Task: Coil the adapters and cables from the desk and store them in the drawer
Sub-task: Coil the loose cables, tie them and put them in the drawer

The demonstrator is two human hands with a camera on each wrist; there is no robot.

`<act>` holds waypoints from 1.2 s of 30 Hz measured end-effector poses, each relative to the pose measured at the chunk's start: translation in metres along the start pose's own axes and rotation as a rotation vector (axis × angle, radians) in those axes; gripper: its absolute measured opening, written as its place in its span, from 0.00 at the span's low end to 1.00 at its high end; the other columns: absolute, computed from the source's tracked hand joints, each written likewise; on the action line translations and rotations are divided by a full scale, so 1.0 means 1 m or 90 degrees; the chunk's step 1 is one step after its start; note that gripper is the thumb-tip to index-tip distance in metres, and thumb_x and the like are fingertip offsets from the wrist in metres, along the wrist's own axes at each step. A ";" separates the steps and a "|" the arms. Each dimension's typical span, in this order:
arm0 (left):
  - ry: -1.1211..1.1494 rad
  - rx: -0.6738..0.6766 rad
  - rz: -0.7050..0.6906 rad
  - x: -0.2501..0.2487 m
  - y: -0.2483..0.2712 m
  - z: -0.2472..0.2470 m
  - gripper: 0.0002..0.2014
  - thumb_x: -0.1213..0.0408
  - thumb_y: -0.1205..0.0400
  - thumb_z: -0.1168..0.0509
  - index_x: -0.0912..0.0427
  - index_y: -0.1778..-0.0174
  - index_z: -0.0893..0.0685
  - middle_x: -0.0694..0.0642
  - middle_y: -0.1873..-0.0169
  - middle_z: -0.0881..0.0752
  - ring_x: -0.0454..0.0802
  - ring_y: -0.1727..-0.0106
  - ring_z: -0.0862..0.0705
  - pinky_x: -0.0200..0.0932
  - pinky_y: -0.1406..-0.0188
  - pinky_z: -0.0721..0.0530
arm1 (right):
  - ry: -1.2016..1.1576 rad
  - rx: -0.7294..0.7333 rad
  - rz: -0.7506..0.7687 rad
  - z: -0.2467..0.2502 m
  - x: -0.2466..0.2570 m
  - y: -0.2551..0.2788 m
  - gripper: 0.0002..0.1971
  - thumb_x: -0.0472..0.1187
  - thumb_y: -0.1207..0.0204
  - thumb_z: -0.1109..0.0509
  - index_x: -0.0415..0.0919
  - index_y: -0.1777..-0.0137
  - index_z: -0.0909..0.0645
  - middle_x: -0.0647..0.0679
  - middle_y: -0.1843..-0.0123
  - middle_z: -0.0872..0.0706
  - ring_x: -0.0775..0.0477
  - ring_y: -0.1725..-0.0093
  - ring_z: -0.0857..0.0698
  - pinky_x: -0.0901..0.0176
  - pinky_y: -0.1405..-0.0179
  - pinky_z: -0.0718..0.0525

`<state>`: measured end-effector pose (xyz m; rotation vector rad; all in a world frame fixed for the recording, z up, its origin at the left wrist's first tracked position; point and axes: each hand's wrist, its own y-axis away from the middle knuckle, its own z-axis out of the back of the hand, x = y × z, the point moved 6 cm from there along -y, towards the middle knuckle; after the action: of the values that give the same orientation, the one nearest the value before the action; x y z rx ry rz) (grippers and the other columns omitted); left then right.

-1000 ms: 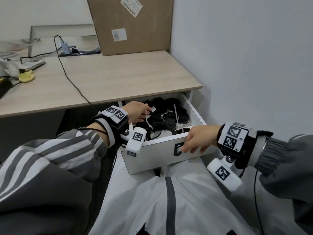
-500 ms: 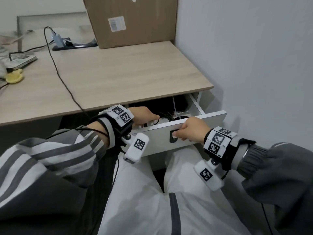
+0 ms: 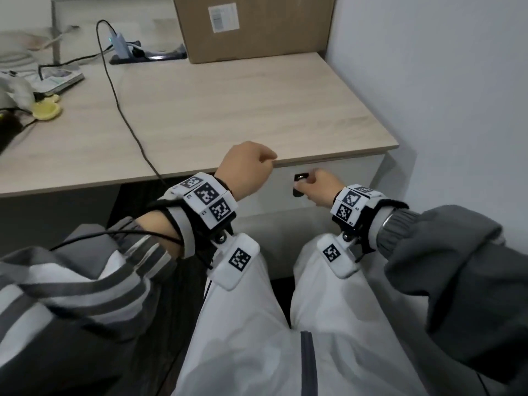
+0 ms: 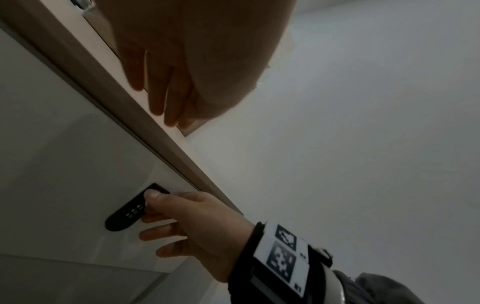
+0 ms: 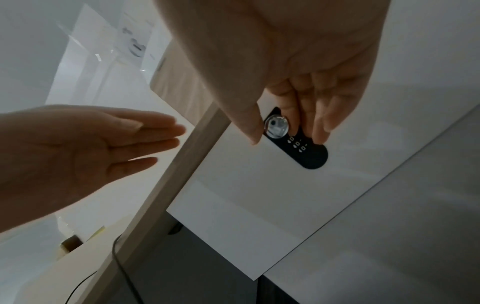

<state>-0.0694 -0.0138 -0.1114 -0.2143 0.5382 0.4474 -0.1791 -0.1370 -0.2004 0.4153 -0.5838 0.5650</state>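
The white drawer point(image 3: 343, 178) sits fully closed under the desk top point(image 3: 228, 110), so the stored adapters and cables are hidden. My right hand point(image 3: 314, 190) touches the drawer front at its black lock panel point(image 5: 309, 156). Its thumb and fingers lie on either side of the silver knob point(image 5: 275, 127), with the other fingertips point(image 4: 145, 234) against the white front. My left hand point(image 3: 251, 164) hovers at the desk's front edge. The right wrist view shows its fingers point(image 5: 155, 131) straight and empty.
A black cable point(image 3: 125, 118) runs from a power strip point(image 3: 148, 54) across the desk and over its front edge. A cardboard box point(image 3: 251, 27) stands at the back. Papers and a yellow object point(image 3: 45, 110) lie far left. A white wall point(image 3: 443, 110) borders the right.
The drawer went from open, through half open, to fully closed, pushed by my right hand. My left hand came out of the drawer and rose to the desk edge.
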 end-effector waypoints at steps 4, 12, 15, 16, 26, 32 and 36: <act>-0.023 -0.025 0.041 0.023 -0.003 0.003 0.21 0.70 0.18 0.47 0.60 0.32 0.17 0.58 0.31 0.18 0.55 0.29 0.23 0.41 0.34 0.30 | -0.003 -0.033 -0.021 -0.001 0.002 -0.018 0.19 0.52 0.23 0.30 0.33 0.55 0.17 0.37 0.52 0.12 0.36 0.51 0.14 0.53 0.58 0.20; -0.085 0.026 0.025 0.049 -0.011 0.000 0.28 0.77 0.22 0.45 0.55 0.27 0.22 0.54 0.25 0.24 0.55 0.23 0.28 0.42 0.26 0.33 | 0.070 -0.027 -0.064 -0.011 0.009 -0.032 0.19 0.46 0.17 0.38 0.27 0.52 0.18 0.34 0.44 0.14 0.35 0.47 0.16 0.56 0.55 0.25; -0.080 0.050 0.022 0.052 -0.012 0.002 0.31 0.76 0.22 0.46 0.51 0.24 0.25 0.52 0.23 0.27 0.52 0.21 0.31 0.40 0.24 0.36 | 0.031 0.005 -0.061 -0.018 0.014 -0.036 0.17 0.45 0.18 0.39 0.31 0.59 0.21 0.33 0.44 0.13 0.34 0.44 0.14 0.50 0.47 0.17; -0.079 0.055 0.021 0.052 -0.012 0.002 0.31 0.77 0.22 0.46 0.50 0.23 0.26 0.51 0.23 0.27 0.52 0.21 0.31 0.40 0.24 0.36 | 0.020 -0.001 -0.058 -0.018 0.013 -0.036 0.18 0.47 0.19 0.37 0.29 0.56 0.19 0.32 0.45 0.13 0.33 0.44 0.14 0.46 0.44 0.16; -0.077 0.070 0.029 0.057 -0.013 -0.003 0.33 0.77 0.23 0.46 0.48 0.21 0.30 0.52 0.22 0.29 0.53 0.21 0.32 0.44 0.24 0.34 | -0.244 -0.075 -0.085 -0.027 -0.010 -0.026 0.19 0.49 0.16 0.39 0.30 0.49 0.20 0.35 0.50 0.11 0.56 0.89 0.21 0.68 0.84 0.26; -0.053 0.068 0.028 0.048 -0.007 -0.001 0.31 0.76 0.22 0.45 0.52 0.21 0.29 0.53 0.22 0.29 0.54 0.21 0.32 0.42 0.24 0.34 | -0.217 0.021 -0.105 -0.020 0.001 -0.010 0.20 0.50 0.14 0.43 0.37 0.63 0.25 0.38 0.55 0.16 0.51 0.87 0.19 0.68 0.88 0.27; 0.212 -0.061 0.046 0.040 0.011 0.032 0.26 0.78 0.20 0.45 0.59 0.25 0.24 0.54 0.28 0.22 0.49 0.25 0.25 0.37 0.30 0.29 | -0.045 0.158 -0.055 0.010 0.023 0.032 0.18 0.52 0.17 0.39 0.35 0.42 0.22 0.42 0.47 0.14 0.49 0.62 0.13 0.63 0.68 0.20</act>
<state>-0.0296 0.0196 -0.1073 -0.3663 0.8533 0.5123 -0.1866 -0.1093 -0.1724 0.6944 -0.5616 0.5443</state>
